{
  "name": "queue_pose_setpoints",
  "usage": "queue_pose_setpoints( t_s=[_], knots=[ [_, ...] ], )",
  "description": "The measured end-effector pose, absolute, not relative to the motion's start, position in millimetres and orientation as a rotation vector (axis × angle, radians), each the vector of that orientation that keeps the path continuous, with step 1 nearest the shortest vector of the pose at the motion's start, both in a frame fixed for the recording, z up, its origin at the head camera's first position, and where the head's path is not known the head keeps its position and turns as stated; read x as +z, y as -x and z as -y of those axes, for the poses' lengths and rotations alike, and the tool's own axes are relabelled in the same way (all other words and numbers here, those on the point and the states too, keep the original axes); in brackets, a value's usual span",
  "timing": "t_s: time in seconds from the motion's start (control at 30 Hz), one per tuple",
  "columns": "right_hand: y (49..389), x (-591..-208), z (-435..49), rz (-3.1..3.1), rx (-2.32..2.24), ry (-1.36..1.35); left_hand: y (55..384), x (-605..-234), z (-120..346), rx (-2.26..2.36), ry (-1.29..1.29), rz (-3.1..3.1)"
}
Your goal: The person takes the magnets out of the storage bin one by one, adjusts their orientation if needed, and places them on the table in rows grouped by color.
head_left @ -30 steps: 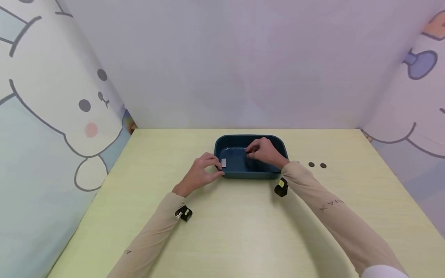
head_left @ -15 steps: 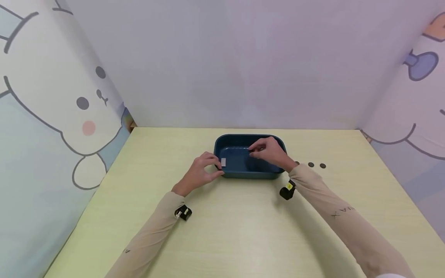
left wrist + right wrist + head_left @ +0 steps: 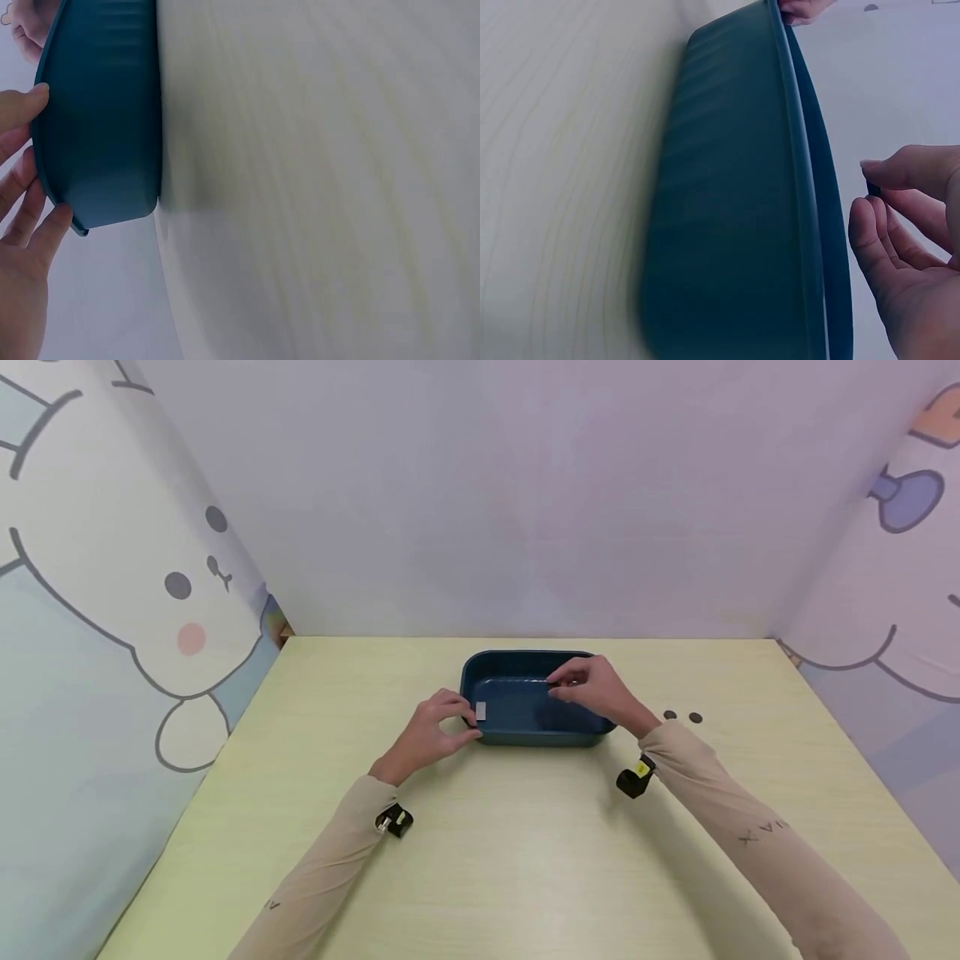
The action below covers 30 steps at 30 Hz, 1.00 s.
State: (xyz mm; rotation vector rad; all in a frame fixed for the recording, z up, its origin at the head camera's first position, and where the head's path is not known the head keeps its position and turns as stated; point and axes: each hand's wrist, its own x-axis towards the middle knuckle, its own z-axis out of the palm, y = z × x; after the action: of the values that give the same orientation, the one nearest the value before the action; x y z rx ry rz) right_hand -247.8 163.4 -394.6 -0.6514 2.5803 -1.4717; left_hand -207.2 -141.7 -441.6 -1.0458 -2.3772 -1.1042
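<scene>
A dark blue rectangular basin stands on the table. My left hand holds its rim at the near left corner, thumb and fingers at the edge, as the left wrist view also shows. My right hand is over the basin's right part. Between its thumb and fingertips it pinches a small dark disc, seen nearly edge-on above the rim in the right wrist view. Two dark round discs, a nearer-left one and another disc, lie flat on the table right of the basin.
A small pale label shows inside the basin at its left end. The light wooden table reaches back to a pale curtain. Cartoon-printed cloth hangs at both sides.
My right hand has moved rightward over the basin, with its fingers still pinched. Its wrist now covers the spot where a third disc showed on the table. My left hand has stayed at the rim.
</scene>
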Motion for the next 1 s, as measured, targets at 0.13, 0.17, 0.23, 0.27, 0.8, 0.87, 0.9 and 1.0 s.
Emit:
queue_pose_setpoints(
  t_s=[0.13, 0.17, 0.23, 0.27, 0.8, 0.87, 0.9, 1.0],
  knots=[
    [245.2, -393.5, -168.2, -2.556, -1.511, 0.639, 206.8, -441.1, 141.4, -1.098, 1.057, 2.365],
    [244.3, -392.5, -169.1, -2.547, -1.520, 0.636, 206.8, -440.9, 141.3, -1.097, 1.058, 2.365],
    [242.7, -390.7, -171.4, -2.537, -1.531, 0.640, 207.0, -440.5, 141.3, -1.094, 1.059, 2.363],
    [241.9, -389.8, -172.4, -2.530, -1.537, 0.639, 207.0, -440.4, 141.4, -1.093, 1.059, 2.365],
    [234.9, -381.8, -191.0, -2.505, -1.595, 0.562, 206.9, -440.9, 141.9, -1.108, 1.057, 2.359],
    [234.5, -380.6, -191.7, -2.499, -1.606, 0.553, 206.6, -440.1, 141.8, -1.111, 1.056, 2.357],
    [234.3, -380.1, -192.1, -2.499, -1.609, 0.548, 206.3, -439.6, 141.6, -1.111, 1.056, 2.357],
    [233.2, -378.7, -193.7, -2.496, -1.613, 0.526, 205.8, -439.0, 141.2, -1.112, 1.052, 2.366]
  ],
)
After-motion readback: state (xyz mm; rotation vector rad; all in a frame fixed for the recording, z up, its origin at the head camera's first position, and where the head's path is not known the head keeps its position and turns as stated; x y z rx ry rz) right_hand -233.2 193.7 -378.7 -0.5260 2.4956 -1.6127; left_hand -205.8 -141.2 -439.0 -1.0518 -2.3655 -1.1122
